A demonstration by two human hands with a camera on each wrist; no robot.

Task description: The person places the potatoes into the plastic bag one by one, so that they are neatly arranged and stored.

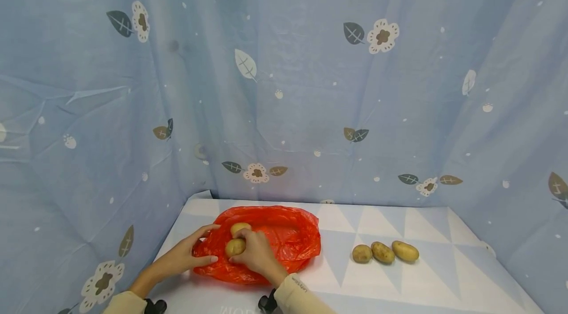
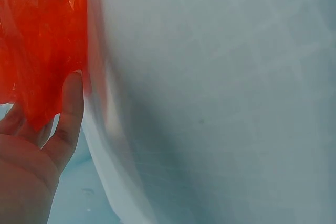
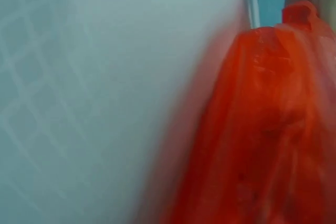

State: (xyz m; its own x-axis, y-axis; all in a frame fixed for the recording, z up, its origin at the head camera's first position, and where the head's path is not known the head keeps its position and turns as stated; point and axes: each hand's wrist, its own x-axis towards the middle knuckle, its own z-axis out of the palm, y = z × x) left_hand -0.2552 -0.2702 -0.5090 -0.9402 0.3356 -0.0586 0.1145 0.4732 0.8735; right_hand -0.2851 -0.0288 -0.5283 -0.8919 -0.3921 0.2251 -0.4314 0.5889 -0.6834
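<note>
A red plastic bag [image 1: 284, 250] lies spread with its mouth facing up on the left part of the table. My right hand [image 1: 259, 255] reaches into it and holds a potato [image 1: 235, 247] between thumb and fingers. Just behind, a second potato [image 1: 241, 228] sits in the bag. At the bag's left edge my left hand [image 1: 184, 254] rests with thumb and forefinger spread wide against the plastic. In the left wrist view, the same hand [image 2: 31, 156] touches the bag [image 2: 42, 40] with extended fingers. The right wrist view shows the bag's side [image 3: 262, 129], the right hand hidden.
To the right of the bag, three potatoes [image 1: 382, 253] lie in a row on the table [image 1: 346, 289], which has a white and pale blue triangle pattern. A blue curtain [image 1: 310, 107] with flowers and leaves hangs behind and along both sides.
</note>
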